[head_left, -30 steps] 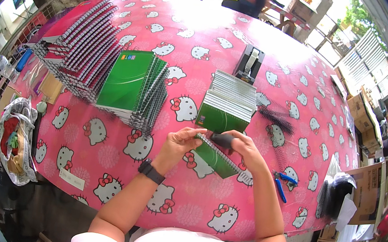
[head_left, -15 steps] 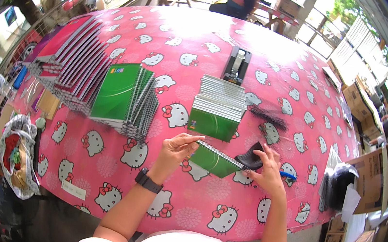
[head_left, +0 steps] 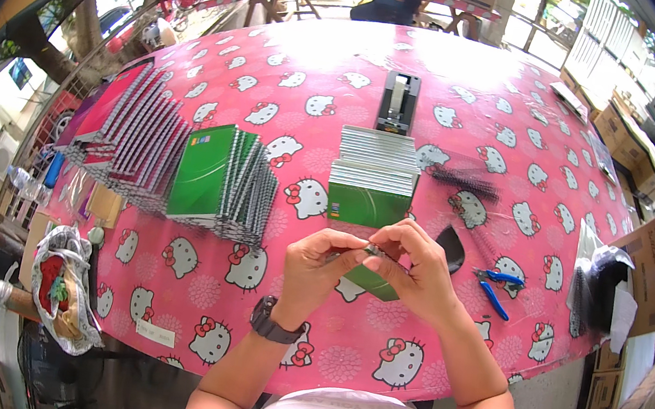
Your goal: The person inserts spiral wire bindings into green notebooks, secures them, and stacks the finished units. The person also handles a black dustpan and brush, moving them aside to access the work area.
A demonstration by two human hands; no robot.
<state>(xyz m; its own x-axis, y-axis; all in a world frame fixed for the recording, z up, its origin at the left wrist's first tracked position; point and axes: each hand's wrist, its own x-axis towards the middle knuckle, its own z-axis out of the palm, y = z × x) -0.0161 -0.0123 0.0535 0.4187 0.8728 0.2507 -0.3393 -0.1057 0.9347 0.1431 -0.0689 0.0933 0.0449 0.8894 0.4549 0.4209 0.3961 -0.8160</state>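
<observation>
Both my hands meet over a green spiral notebook (head_left: pixel 371 283), which lies mostly hidden below my fingers. My left hand (head_left: pixel 321 266), with a dark watch on the wrist, pinches the notebook's coil edge with thumb and fingers. Close against it, my right hand (head_left: pixel 417 274) is closed on the same edge, its thumb and fingertips at the coil. Just beyond them stands a pile of green notebooks (head_left: pixel 368 207) with pale page edges. A dark curved piece (head_left: pixel 450 250) sits beside my right hand, and blue-handled cutting pliers (head_left: pixel 497 290) lie to its right.
More green notebooks (head_left: pixel 203 172) and red-covered notebooks (head_left: pixel 120 115) are stacked at left. A tape dispenser (head_left: pixel 399 102) stands behind the middle pile. Loose black coils (head_left: pixel 467 181) lie right of it. A bag (head_left: pixel 60 289) hangs at the left edge; cartons (head_left: pixel 648 280) stand at right.
My right hand has moved left along the coil edge to meet my left hand, both now pinching there. It has come away from the dark piece, and the blue-handled pliers are now uncovered.
</observation>
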